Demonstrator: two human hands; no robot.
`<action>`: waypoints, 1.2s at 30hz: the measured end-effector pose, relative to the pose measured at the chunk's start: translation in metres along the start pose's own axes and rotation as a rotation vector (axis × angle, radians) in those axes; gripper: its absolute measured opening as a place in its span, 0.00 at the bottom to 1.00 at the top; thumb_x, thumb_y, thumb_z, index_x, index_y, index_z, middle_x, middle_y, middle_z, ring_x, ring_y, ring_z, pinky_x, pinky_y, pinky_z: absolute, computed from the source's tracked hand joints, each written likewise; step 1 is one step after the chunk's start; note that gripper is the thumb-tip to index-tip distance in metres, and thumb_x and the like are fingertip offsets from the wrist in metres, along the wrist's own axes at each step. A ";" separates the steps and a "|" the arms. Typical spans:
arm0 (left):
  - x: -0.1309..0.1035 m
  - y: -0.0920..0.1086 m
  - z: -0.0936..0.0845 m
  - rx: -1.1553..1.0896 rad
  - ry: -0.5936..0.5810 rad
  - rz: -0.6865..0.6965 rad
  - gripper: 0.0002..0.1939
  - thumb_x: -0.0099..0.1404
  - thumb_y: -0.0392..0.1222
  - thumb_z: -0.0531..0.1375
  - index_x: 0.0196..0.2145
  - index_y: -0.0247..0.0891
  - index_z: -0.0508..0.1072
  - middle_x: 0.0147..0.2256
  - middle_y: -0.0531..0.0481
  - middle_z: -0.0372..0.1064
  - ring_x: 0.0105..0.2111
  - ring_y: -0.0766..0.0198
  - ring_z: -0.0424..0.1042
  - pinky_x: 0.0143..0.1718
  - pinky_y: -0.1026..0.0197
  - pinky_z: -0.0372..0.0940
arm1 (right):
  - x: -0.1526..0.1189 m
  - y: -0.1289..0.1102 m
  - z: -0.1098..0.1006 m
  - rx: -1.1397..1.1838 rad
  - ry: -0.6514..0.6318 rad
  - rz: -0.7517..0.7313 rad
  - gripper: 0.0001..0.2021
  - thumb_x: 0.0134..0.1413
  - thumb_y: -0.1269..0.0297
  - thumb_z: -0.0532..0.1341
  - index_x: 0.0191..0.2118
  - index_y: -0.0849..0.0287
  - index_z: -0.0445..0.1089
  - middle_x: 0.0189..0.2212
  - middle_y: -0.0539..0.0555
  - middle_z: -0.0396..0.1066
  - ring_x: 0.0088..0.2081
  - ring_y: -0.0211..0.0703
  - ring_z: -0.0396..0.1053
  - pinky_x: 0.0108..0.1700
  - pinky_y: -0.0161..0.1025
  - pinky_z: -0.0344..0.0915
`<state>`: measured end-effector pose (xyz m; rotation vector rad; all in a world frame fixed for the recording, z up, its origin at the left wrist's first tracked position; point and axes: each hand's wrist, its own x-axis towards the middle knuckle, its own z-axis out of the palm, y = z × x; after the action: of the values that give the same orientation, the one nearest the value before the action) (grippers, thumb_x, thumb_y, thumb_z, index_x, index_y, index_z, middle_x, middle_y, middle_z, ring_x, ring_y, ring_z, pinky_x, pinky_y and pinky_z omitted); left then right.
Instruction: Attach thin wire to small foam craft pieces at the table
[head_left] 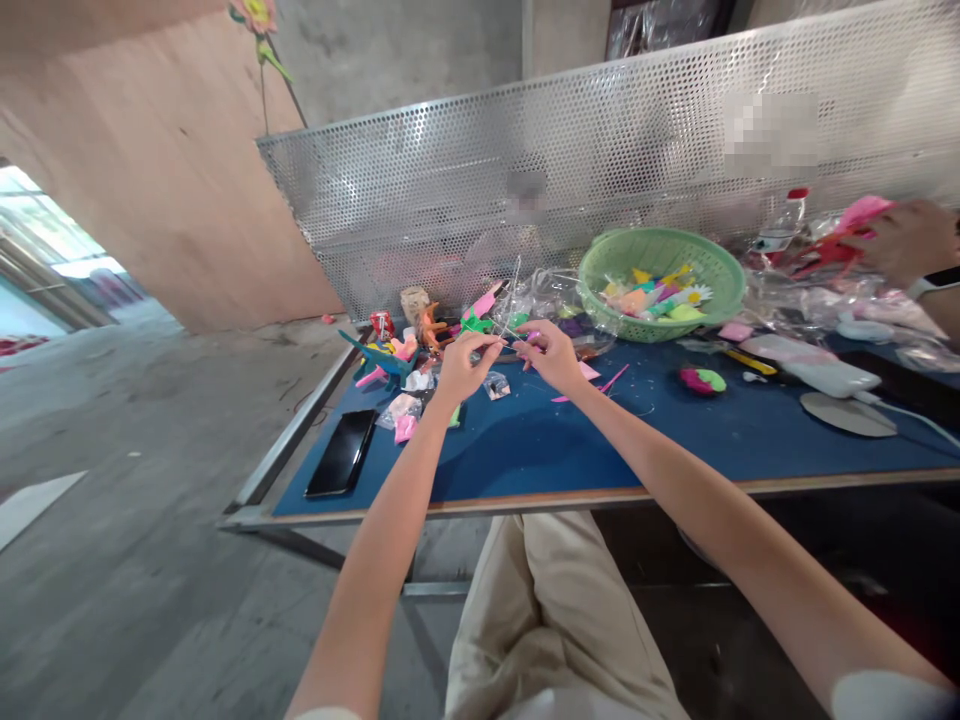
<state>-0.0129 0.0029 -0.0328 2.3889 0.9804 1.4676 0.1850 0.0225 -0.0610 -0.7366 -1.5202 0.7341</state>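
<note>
Over the blue table (517, 470), my left hand (466, 366) and my right hand (553, 354) work close together, fingertips a short gap apart. Both are closed in a pinch. Thin pale wires (513, 300) rise from between them, and the right fingers grip their lower part. What the left fingertips pinch is too fine to make out fully, but it looks like the same wire. Just behind the hands lie a green clay piece (477, 322) and a pink one (484, 300). A small clear packet (496, 386) rests below the left fingertips.
A green basket (664, 330) holds colourful clay pieces. A black phone (342, 453) lies front left, near a dark teal figure (381, 358). To the right are a pink-and-green lump (702, 380), a yellow cutter (750, 362) and a bottle (781, 228). Another person's hand (904, 240) holds something pink.
</note>
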 end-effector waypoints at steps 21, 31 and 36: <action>-0.002 -0.006 0.019 0.569 -0.052 -0.081 0.08 0.62 0.42 0.65 0.40 0.41 0.78 0.32 0.44 0.78 0.37 0.51 0.76 0.50 0.47 0.60 | 0.004 0.002 0.012 -0.136 -0.105 -0.016 0.19 0.49 0.45 0.70 0.38 0.56 0.76 0.20 0.45 0.63 0.23 0.36 0.58 0.28 0.37 0.56; -0.001 -0.003 0.032 0.224 -0.033 -0.288 0.25 0.63 0.39 0.64 0.57 0.42 0.69 0.42 0.47 0.80 0.44 0.49 0.77 0.45 0.51 0.65 | 0.005 0.001 0.004 -0.239 -0.206 -0.061 0.19 0.60 0.46 0.61 0.34 0.58 0.78 0.29 0.52 0.76 0.29 0.40 0.66 0.32 0.38 0.59; 0.000 -0.012 0.037 -0.019 0.008 -0.336 0.27 0.59 0.36 0.66 0.56 0.38 0.69 0.43 0.46 0.78 0.37 0.58 0.75 0.43 0.55 0.67 | 0.004 0.010 0.003 -0.270 -0.171 -0.018 0.20 0.56 0.43 0.64 0.36 0.57 0.78 0.19 0.47 0.65 0.22 0.37 0.57 0.28 0.38 0.52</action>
<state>0.0132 0.0190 -0.0571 2.0769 1.2874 1.3535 0.1823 0.0310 -0.0667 -0.8770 -1.8024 0.5963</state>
